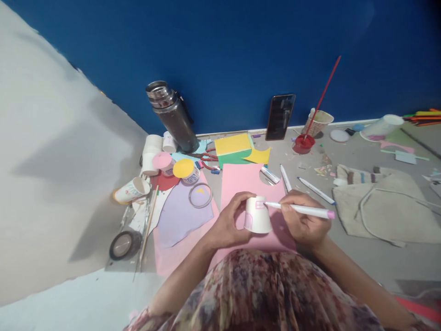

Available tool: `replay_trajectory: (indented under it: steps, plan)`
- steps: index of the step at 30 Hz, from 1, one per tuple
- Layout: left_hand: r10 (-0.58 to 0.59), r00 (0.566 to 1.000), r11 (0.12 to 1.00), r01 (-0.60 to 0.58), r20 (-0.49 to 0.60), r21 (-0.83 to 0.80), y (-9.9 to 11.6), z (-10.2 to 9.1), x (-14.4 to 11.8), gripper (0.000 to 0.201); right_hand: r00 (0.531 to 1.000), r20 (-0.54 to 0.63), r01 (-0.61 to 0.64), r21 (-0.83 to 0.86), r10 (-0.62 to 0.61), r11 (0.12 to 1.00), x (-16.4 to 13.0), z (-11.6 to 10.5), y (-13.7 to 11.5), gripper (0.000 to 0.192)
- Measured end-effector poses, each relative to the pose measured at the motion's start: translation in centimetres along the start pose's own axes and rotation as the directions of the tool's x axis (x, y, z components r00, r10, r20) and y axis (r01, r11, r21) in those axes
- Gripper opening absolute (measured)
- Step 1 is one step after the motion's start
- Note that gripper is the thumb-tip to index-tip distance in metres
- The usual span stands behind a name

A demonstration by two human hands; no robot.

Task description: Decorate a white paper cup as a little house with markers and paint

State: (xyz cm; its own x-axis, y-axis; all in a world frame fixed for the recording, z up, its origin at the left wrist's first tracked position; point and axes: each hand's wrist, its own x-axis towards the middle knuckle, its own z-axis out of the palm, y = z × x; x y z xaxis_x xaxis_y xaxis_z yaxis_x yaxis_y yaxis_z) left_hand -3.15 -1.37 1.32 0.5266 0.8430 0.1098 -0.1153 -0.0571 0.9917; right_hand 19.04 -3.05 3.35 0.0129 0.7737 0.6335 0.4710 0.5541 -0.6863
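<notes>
**Pink-capped marker [312, 211] meets upturned paper cup [257, 224]**

The left hand [230, 222] curls around the paper cup's side, thumb and fingers spread to its width, above the pink sheet [237, 181]. Whether the cup's rim touches the sheet cannot be told. The right hand [305, 223] pinches the marker like a pen, its tip at a small pink grid drawn near the cup's narrow end.

A tape roll [135, 243] sits near the tabletop's [360, 258] left edge; a blue wall [227, 59] bounds the back. Rightward, a strip of bare surface separates the right hand from a cloth pouch [389, 211].

Among containers, a decorated cup [129, 191] tilts at far left, a steel flask [174, 122] stands uncapped, its contents hidden, and a red dish [303, 146] holds a red stick [324, 95].
</notes>
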Motion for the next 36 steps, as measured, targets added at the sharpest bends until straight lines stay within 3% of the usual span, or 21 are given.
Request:
replay_trajectory:
  steps: [11,26,32,36]
  plan:
    - [0.006,1.000,1.000,-0.006,-0.001,0.022,0.1,0.1,-0.1,0.081,0.998,0.051,0.043,-0.032,-0.041,0.999,0.8,0.2,-0.6,0.013]
    - [-0.002,1.000,1.000,0.002,-0.011,0.013,0.0,0.1,0.0,0.079,0.995,0.099,-0.006,0.002,0.006,1.000,0.7,0.2,-0.7,0.017]
    - [-0.020,0.999,1.000,0.019,-0.025,-0.014,-0.3,0.0,-0.1,0.080,0.993,-0.060,-0.102,0.055,0.105,0.993,-0.7,0.3,0.7,0.011]
    - [-0.049,0.998,0.994,0.046,-0.030,-0.102,-0.5,-0.2,-0.2,0.084,0.984,-0.077,-0.157,0.034,0.159,0.987,-0.9,0.6,1.5,0.016]
